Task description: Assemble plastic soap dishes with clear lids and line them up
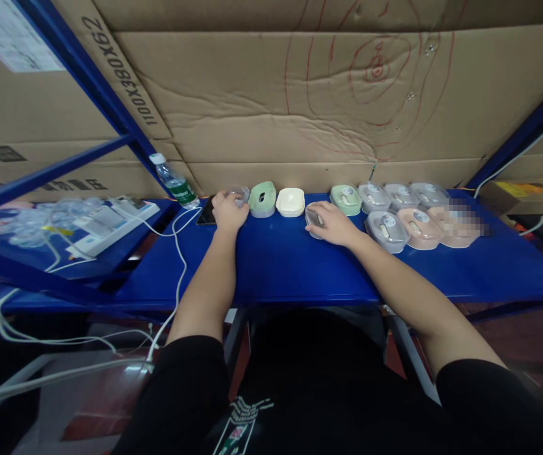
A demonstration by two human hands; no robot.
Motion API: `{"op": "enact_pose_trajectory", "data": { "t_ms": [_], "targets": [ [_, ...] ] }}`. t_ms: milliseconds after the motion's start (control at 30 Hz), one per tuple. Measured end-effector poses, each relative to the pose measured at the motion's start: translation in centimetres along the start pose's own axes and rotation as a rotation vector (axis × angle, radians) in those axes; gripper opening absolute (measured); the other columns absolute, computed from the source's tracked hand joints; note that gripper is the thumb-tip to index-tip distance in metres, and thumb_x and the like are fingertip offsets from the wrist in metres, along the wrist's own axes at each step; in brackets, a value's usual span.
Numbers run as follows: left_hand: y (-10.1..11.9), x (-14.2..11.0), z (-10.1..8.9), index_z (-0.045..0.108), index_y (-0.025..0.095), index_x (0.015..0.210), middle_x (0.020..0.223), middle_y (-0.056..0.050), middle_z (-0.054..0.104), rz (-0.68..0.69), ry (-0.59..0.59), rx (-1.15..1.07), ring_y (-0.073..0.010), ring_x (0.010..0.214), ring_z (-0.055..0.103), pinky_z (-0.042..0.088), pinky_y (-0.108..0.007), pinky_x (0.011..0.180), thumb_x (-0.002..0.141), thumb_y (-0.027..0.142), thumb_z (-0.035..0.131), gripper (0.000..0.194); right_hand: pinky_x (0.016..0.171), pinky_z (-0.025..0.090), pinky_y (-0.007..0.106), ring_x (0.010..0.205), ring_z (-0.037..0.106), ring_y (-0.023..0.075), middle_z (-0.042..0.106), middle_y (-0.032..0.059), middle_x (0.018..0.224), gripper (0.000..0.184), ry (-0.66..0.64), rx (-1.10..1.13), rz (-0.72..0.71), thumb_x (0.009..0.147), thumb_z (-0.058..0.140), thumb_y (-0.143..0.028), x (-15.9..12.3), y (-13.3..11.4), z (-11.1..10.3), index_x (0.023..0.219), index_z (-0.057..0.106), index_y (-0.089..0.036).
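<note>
Since the grey box (pixel 311 218) under our right hand (pixel 332 222) looks like thin, rigid plastic, we judge it light, slightly slick and best taken by its side walls; those fingers part-curl over its top, but whether they grip we cannot tell. Our left hand (pixel 230 212) bends its fingers over a clear piece (pixel 241 193), closure likewise unclear. On the blue surface (pixel 294 272), a green box (pixel 263 203) and cream box (pixel 291 202) stand between our hands, lidded boxes (pixel 387 232) to the right.
</note>
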State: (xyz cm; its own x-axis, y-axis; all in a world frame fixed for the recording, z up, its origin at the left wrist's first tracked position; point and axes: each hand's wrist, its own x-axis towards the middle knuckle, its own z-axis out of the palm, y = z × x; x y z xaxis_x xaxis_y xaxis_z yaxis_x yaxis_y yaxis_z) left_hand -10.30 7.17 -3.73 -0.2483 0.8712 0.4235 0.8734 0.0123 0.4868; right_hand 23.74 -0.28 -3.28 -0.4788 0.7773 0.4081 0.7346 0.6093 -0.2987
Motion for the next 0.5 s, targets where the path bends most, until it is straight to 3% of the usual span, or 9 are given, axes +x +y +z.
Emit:
{"op": "enact_pose_trajectory", "data": {
  "t_ms": [233,500],
  "targets": [
    [-0.39,0.32,0.3,0.073,0.014,0.136,0.161,-0.024,0.049,-0.057,0.033,-0.027,-0.0447,0.156,0.041,0.039,-0.057,0.128,0.087,0.032,0.071,0.052,0.126,0.039,0.067,0.159,0.04,0.0491,0.048,0.0244,0.169,0.08,-0.236,-0.157,0.029,0.095,0.075,-0.059,-0.3,0.2,-0.29,0.159,0.056,-0.016],
    [-0.8,0.63,0.74,0.074,0.011,0.131,0.158,-0.026,0.05,-0.035,0.069,-0.05,-0.0438,0.154,0.045,0.036,-0.054,0.131,0.086,0.028,0.072,0.048,0.117,0.052,0.056,0.14,0.062,0.0418,0.064,0.0211,0.154,0.067,-0.243,-0.146,0.066,0.099,0.071,-0.05,-0.17,-0.04,-0.74,0.155,0.059,-0.015]
  ]
}}
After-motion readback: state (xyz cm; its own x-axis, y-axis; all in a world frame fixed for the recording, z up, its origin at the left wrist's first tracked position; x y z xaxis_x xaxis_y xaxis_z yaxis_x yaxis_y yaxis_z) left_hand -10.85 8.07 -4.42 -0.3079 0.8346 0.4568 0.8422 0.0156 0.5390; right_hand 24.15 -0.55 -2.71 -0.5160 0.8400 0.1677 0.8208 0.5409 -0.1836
